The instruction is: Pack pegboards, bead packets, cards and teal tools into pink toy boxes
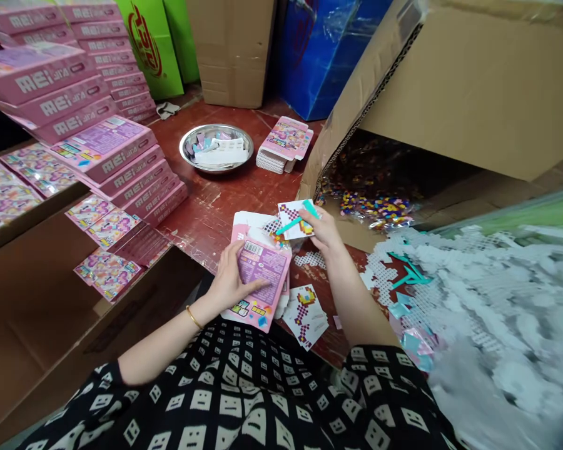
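My left hand (229,278) grips a small pink and purple cardboard box (265,272), thumb across its printed face. At the box's upper end, a clear bag of coloured pieces (278,237) and a bit of white mesh stick out. My right hand (324,230) pinches a white card (288,214) with a pixel pattern, together with a turquoise plastic stick (288,225), just above that end. Whether the card touches the bag, I cannot tell. Below my right hand, several pattern cards (304,315) lie fanned near the table edge. White mesh pieces (311,259) rest beside the box.
Pink display boxes (117,150) are stacked at the left. A metal bowl (185,147) holds small packets and papers, beside a stack of flat pink boxes (281,140). At the right, an open carton (488,81) holds bags of coloured pieces, near heaped white mesh sheets (492,281) and turquoise sticks (410,275).
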Demonstrator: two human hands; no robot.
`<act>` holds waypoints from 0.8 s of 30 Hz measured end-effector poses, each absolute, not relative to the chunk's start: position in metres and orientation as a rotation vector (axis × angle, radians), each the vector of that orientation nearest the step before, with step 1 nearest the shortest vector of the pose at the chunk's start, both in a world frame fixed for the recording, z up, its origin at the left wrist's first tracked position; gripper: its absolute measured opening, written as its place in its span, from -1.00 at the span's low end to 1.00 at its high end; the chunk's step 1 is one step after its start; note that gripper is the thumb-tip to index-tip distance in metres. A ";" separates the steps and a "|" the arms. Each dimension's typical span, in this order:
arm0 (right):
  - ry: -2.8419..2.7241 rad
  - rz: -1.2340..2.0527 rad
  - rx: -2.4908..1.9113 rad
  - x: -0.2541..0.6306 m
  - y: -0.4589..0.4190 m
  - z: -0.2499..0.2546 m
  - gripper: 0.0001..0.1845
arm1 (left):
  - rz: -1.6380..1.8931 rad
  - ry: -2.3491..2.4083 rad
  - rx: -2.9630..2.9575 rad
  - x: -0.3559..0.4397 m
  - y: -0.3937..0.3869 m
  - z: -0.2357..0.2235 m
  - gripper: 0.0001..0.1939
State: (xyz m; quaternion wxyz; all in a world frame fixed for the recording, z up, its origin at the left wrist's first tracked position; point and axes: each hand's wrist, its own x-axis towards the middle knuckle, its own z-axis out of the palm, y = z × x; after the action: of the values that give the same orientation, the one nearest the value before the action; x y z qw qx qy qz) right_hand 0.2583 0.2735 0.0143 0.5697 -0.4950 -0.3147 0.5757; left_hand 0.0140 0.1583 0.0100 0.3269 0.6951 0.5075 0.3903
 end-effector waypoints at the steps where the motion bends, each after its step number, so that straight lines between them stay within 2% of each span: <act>1: -0.722 1.320 -1.180 0.258 0.283 0.006 -0.38 | 0.979 1.357 1.853 0.011 0.157 0.004 0.01; 8: -0.750 1.346 -1.230 0.247 0.291 -0.019 -0.35 | 0.949 1.400 1.767 0.012 0.156 -0.013 -0.02; 13: -1.166 1.596 -1.240 0.224 0.254 -0.002 -0.50 | 0.894 1.379 1.516 0.013 0.163 -0.003 0.14; 15: -1.317 1.558 -1.195 0.216 0.241 0.015 -0.53 | 0.803 1.307 1.338 0.013 0.167 0.009 0.09; 19: -1.507 1.214 -1.094 0.217 0.222 0.068 -0.57 | 0.714 1.080 1.161 0.016 0.173 0.041 -0.32; 24: -1.539 0.590 -0.964 0.237 0.198 0.125 -0.86 | 1.065 1.158 1.152 0.020 0.165 0.062 -0.42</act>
State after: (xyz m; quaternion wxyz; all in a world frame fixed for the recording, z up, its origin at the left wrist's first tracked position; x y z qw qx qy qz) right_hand 0.2369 0.1979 0.1245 0.5777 -0.4121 -0.6579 0.2520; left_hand 0.0203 0.1649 0.0617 0.5613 0.4890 0.4915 0.4519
